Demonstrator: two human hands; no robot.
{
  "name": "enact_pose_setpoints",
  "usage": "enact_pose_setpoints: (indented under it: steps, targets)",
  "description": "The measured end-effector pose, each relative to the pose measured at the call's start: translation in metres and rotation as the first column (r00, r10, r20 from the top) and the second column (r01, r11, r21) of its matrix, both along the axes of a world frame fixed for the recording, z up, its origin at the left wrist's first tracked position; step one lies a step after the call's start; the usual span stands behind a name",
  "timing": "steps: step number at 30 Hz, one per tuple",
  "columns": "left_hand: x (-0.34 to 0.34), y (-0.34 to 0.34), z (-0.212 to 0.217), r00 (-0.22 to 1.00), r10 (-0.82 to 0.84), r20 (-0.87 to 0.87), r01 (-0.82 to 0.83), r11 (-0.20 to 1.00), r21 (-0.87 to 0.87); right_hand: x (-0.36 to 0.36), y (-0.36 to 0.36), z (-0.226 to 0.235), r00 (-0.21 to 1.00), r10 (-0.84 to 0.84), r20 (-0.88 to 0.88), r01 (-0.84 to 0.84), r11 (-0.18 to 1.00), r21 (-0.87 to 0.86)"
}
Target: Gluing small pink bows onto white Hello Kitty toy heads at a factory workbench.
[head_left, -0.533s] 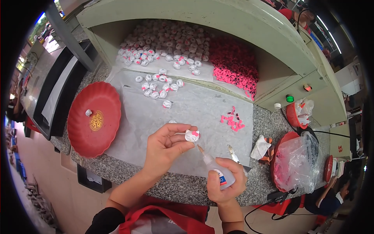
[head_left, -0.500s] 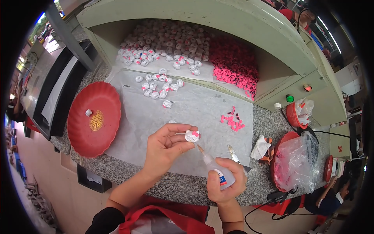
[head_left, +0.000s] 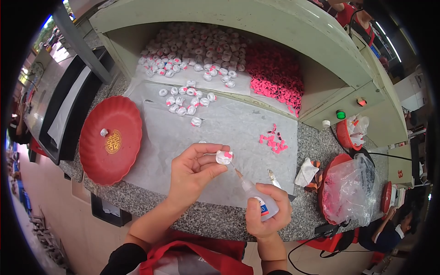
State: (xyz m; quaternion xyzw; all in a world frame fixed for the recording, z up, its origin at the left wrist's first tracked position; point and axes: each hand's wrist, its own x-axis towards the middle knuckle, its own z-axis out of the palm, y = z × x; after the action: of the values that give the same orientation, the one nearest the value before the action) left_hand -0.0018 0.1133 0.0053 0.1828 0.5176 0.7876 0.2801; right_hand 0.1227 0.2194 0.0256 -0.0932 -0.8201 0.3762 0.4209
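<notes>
My left hand (head_left: 195,172) pinches a small white round piece with a pink spot (head_left: 224,157) between thumb and fingertips, above a sheet of white paper (head_left: 229,128). My right hand (head_left: 267,211) grips a small clear glue bottle (head_left: 256,199), its thin nozzle touching the piece. A few pink bits (head_left: 273,140) lie on the paper to the right. Several white pieces (head_left: 188,101) sit in a cluster farther back on the paper.
A red round plate (head_left: 110,137) with one white piece (head_left: 104,132) sits at left on the granite counter (head_left: 151,201). A recess behind holds heaps of white pieces (head_left: 197,50) and pink pieces (head_left: 275,75). Red baskets and a plastic bag (head_left: 350,190) stand at right.
</notes>
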Motion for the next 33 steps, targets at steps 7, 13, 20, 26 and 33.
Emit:
enact_pose_setpoints:
  steps: [7, 13, 20, 26, 33]
  targets:
    - [0.000, 0.000, -0.001, 1.000, -0.022, 0.003, 0.022, 1.000, -0.003, 0.000, -0.001, 0.001, 1.000, 0.015, 0.011, -0.015, 1.000, -0.024]
    - [0.002, 0.001, 0.001, 0.999, -0.045, 0.022, 0.045, 0.999, 0.010, 0.001, -0.002, 0.000, 1.000, 0.009, 0.011, -0.008, 0.993, -0.114]
    - [-0.002, -0.002, -0.004, 1.000, -0.013, 0.001, 0.013, 1.000, -0.016, -0.002, 0.023, 0.007, 0.983, -0.022, 0.182, 0.144, 0.706, -0.693]
    - [0.007, 0.000, 0.002, 0.994, -0.098, 0.042, 0.100, 0.994, -0.047, -0.038, 0.089, -0.065, 0.954, 0.064, 0.293, 0.177, 0.669, -0.722]
    - [0.006, 0.003, -0.007, 0.997, -0.052, 0.052, 0.055, 0.997, -0.061, -0.059, 0.091, -0.067, 0.693, -0.411, 0.593, 0.328, 0.912, 0.248]
